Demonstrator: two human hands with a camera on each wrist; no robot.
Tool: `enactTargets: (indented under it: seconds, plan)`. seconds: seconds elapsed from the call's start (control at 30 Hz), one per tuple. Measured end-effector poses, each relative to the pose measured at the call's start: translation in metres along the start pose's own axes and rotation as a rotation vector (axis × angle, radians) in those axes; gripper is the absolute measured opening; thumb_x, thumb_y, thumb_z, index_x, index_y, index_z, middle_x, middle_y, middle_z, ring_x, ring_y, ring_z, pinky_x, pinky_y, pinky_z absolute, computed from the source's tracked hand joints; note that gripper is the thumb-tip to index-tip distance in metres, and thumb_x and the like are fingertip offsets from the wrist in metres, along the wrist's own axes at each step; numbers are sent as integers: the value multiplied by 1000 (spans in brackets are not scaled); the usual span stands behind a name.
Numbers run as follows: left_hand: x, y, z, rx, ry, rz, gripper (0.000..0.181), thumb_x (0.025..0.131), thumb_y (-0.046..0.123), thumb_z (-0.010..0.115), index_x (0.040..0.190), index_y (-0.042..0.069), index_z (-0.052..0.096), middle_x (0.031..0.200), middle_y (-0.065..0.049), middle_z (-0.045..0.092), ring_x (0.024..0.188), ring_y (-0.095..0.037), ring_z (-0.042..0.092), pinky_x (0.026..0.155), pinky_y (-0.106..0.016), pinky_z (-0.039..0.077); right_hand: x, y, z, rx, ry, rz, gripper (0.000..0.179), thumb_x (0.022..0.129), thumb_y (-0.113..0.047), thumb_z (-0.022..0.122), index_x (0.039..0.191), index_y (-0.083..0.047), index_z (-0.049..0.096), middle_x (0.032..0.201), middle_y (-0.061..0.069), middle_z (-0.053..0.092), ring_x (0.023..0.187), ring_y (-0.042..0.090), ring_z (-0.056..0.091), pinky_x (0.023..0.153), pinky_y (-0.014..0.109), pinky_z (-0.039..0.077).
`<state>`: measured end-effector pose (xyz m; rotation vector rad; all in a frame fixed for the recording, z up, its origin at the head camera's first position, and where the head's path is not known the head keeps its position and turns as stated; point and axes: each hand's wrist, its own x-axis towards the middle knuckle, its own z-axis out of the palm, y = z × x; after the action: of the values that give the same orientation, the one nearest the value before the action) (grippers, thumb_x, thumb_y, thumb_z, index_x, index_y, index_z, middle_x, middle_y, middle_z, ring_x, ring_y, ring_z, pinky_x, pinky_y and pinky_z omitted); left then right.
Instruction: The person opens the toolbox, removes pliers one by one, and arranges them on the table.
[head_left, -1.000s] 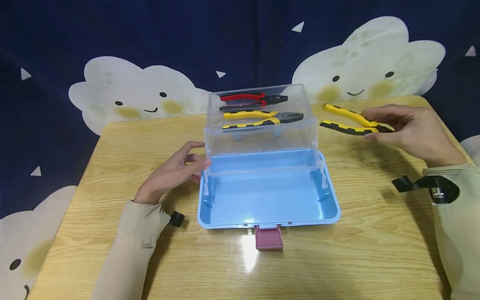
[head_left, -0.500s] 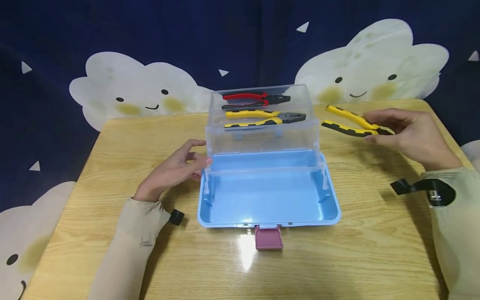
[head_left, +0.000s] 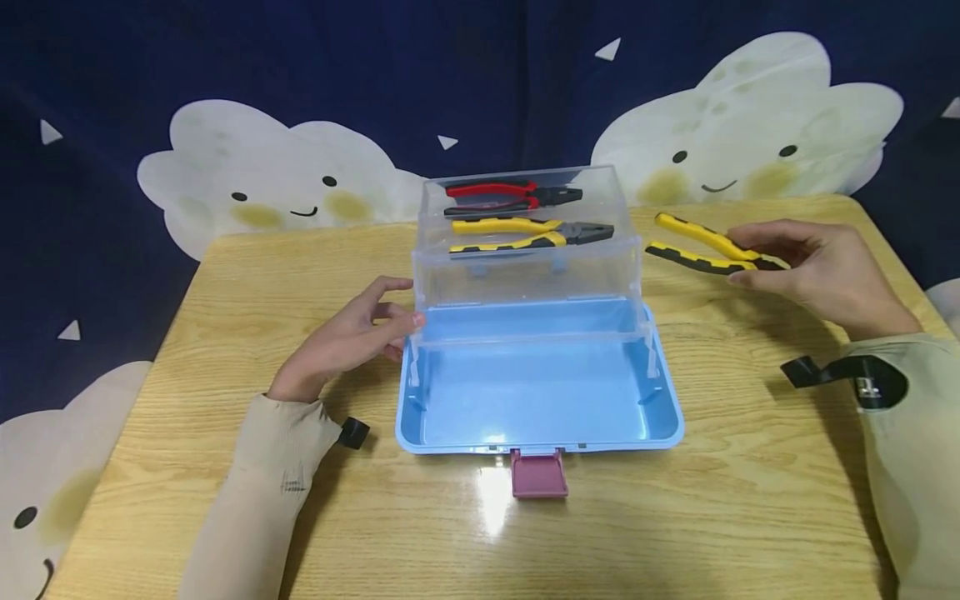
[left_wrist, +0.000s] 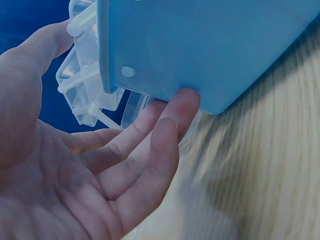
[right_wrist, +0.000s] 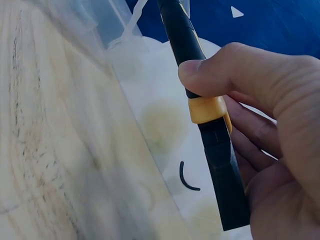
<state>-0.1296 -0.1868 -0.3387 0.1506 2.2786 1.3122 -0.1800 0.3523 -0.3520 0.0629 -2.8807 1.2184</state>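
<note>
A blue toolbox stands on the wooden table with its clear plastic tray raised above the back. My left hand holds the toolbox's left end; the thumb lies over the rim, and the fingers touch the outer wall in the left wrist view. Right of the box, my right hand pinches yellow-and-black pliers near the head, handles pointing left and spread. In the right wrist view, the pliers' dark head points down, thumb on one side. Red-and-black pliers and another yellow-and-black pair lie in the upper part.
A purple latch hangs down at the toolbox's front edge. Clear hinge arms join the tray to the box. Bare wood table lies in front. A dark blue cloth with clouds hangs behind.
Both hands keep their hold and have hardly moved. The right hand and its pliers show a slight shift in the view, as does the whole scene.
</note>
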Motion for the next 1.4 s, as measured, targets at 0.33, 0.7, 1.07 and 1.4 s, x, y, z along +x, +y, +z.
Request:
enactTargets:
  seconds: [0.33,0.7,1.07,1.4]
  plan:
    - [0,0,0,-9,-4,4,74,103,38,63,161,13,24,130,-22,61,97,-26,69,89,-40,64,5,15,8,-60,-26,40,55,88,-24,85,139,-19,66,128,-3,66,103,-13,55,82,-2,46]
    - [0,-1,-1,-14,-1,5,75,102,39,64,161,14,25,128,-21,62,97,-26,68,89,-40,64,9,29,14,-130,-77,100,61,86,-35,85,142,-22,64,141,10,63,103,-12,53,77,-1,44]
    - [0,-1,0,-19,-5,12,75,102,39,64,161,13,24,127,-21,61,94,-25,66,89,-39,64,12,41,20,-161,-116,136,62,87,-33,85,143,-21,63,144,13,62,112,4,58,84,10,46]
    - [0,-1,-1,-14,-3,7,76,102,39,64,161,13,24,128,-20,61,94,-25,65,88,-38,64,11,46,18,-103,-150,176,65,84,-43,86,143,-26,63,141,4,62,105,-2,56,76,3,42]
